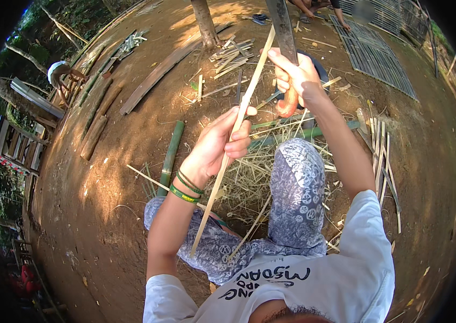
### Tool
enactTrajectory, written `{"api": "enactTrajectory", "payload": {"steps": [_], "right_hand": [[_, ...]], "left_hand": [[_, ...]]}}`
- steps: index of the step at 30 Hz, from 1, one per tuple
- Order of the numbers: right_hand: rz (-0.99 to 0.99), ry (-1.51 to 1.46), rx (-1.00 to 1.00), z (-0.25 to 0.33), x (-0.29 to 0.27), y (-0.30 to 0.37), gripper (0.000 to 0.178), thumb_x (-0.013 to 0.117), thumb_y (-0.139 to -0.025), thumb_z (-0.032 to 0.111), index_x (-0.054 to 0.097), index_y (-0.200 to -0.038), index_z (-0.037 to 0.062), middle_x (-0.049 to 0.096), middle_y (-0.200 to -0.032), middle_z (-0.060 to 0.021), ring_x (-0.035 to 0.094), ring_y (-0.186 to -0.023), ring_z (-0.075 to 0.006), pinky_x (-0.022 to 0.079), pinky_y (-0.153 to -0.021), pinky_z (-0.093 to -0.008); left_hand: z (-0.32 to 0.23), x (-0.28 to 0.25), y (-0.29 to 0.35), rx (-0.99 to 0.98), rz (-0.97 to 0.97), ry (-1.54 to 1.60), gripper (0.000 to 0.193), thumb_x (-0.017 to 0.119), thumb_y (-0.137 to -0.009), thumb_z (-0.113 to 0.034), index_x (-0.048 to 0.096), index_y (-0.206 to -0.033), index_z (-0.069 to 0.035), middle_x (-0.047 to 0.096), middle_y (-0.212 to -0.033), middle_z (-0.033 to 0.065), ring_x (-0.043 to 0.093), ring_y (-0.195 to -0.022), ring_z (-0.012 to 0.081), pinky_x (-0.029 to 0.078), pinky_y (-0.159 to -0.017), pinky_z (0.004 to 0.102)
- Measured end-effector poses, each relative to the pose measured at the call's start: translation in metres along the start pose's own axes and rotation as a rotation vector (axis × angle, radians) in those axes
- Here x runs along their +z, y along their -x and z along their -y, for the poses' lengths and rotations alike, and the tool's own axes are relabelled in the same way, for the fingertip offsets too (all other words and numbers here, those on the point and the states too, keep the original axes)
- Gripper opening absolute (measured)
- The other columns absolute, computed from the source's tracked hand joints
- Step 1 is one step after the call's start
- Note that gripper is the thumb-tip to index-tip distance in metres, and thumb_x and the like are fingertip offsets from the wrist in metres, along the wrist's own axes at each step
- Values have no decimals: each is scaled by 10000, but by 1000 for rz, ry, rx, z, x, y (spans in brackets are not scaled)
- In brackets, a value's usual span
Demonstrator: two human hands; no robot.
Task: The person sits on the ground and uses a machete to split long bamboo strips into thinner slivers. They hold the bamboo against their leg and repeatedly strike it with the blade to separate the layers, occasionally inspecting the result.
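Observation:
My left hand (pixel 218 141), with green bands at the wrist, is closed around a long pale bamboo strip (pixel 213 196). The strip slants from above my thigh up to the blade. My right hand (pixel 306 78) grips a machete by its curved orange-brown wooden handle (pixel 290 101). Its dark blade (pixel 282 29) points away from me, and the strip's far end lies beside the blade's left edge; whether they touch I cannot tell. My right thumb and forefinger are close to the strip. Below my hands, thin bamboo shavings (pixel 249 175) are heaped between my legs.
Green bamboo poles (pixel 172 153) lie by my knees. Split strips (pixel 383 156) are on the right, wood pieces (pixel 233 55) ahead near a tree trunk (pixel 204 24). Planks (pixel 155 78) lie far left, a bamboo panel (pixel 376 56) far right. One person (pixel 62 74) bends at left; another's hand (pixel 346 26) touches the panel.

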State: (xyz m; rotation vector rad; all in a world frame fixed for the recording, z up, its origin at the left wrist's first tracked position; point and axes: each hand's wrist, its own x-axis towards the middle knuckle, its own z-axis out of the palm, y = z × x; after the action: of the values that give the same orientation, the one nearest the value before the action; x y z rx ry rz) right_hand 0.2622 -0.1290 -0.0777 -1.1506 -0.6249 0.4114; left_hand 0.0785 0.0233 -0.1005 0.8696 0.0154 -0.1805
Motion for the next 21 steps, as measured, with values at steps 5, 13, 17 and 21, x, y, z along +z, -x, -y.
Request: {"api": "enactTrajectory", "payload": {"steps": [5, 13, 17, 21], "right_hand": [[-90, 66, -27, -18, -27, 33, 187, 665, -945, 86, 637, -1097, -18, 468, -631, 54, 417, -492, -33, 346, -450, -225], [-94, 713, -40, -49, -55, 153, 472, 490, -1027, 401, 696, -1131, -10, 442, -529, 7, 437, -484, -77, 321, -473, -297], [-122, 920, -493, -88, -48, 188, 467, 667, -898, 415, 694, -1156, 27, 681, -729, -123, 643, -556, -227, 449, -495, -338], [-49, 1164, -459, -84, -33, 199, 577, 717, -822, 515, 689, -1185, 67, 652, -713, -104, 646, -566, -250, 461, -487, -364]], "left_hand": [[47, 12, 22, 42, -73, -25, 391, 348, -1093, -236, 440, -1431, -62, 424, -724, -13, 351, -531, 46, 305, -478, 200], [112, 11, 27, 126, -309, -139, 349, 506, -1040, -136, 535, -1371, -28, 578, -822, 27, 509, -645, 82, 420, -580, 225], [123, 16, 21, 101, -324, -171, 376, 510, -1038, -131, 491, -1401, -39, 631, -900, 48, 531, -633, 81, 429, -571, 211], [134, 12, 24, 84, -199, -30, 440, 486, -1042, -103, 425, -1475, -62, 646, -908, 46, 461, -668, 61, 387, -607, 216]]}}
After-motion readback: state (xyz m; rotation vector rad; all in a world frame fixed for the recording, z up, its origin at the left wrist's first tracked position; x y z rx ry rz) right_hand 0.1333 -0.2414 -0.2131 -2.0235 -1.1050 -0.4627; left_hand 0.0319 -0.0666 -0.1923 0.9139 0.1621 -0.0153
